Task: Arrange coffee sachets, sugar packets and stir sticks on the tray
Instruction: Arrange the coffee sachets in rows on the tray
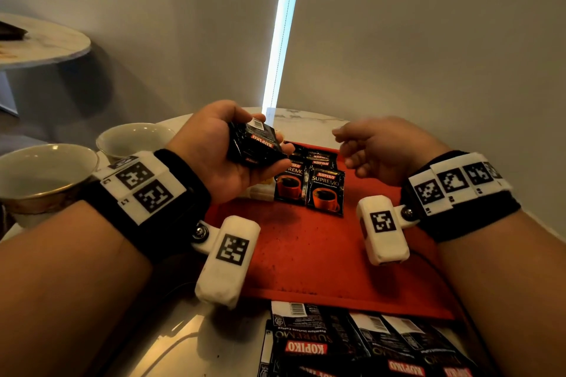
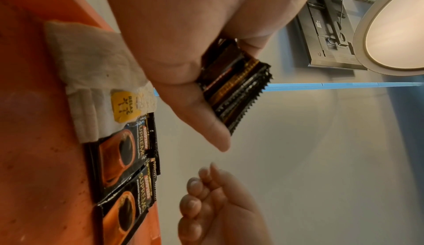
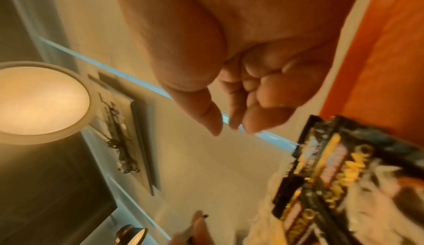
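Note:
My left hand (image 1: 232,144) grips a stack of black Kopiko coffee sachets (image 1: 255,144) above the far left part of the red tray (image 1: 309,248); the stack's serrated edges (image 2: 238,93) show in the left wrist view. Several coffee sachets (image 1: 309,184) lie face up in rows at the far middle of the tray. White tea-bag packets (image 2: 96,78) with a yellow tag lie beside them, partly hidden under my left hand. My right hand (image 1: 367,147) hovers over the tray's far right, fingers (image 3: 229,114) loosely curled and holding nothing.
More black sachets (image 1: 361,343) lie heaped on the marble table in front of the tray's near edge. Two white cups (image 1: 39,174) stand at the left. A wall rises close behind the table, and a second round table (image 1: 39,43) stands far left.

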The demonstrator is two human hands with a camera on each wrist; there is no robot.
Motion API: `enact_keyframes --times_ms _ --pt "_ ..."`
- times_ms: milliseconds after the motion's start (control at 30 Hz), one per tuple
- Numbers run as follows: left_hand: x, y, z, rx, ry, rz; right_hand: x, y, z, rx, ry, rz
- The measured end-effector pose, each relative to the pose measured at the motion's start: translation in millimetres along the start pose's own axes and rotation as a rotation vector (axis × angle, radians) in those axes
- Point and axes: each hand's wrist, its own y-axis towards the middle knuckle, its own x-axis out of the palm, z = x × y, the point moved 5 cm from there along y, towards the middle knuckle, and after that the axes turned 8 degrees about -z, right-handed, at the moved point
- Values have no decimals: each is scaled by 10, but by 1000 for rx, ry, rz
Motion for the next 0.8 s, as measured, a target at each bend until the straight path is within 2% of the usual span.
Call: enact_keyframes --times_ms 100,200,467,633,800 --pt "-9 -7 31 7 3 19 119 -110 -210 -45 -116 -80" --pt "-5 -15 47 13 -7 17 181 -73 -294 20 -264 -81" --pt "16 -35 57 15 -27 18 312 -132 -226 216 -1086 -94" --pt "26 -24 45 0 -27 1 344 -238 -69 268 -1162 -89" --pt "28 -27 45 10 -13 5 345 -193 -31 240 -1189 -70"
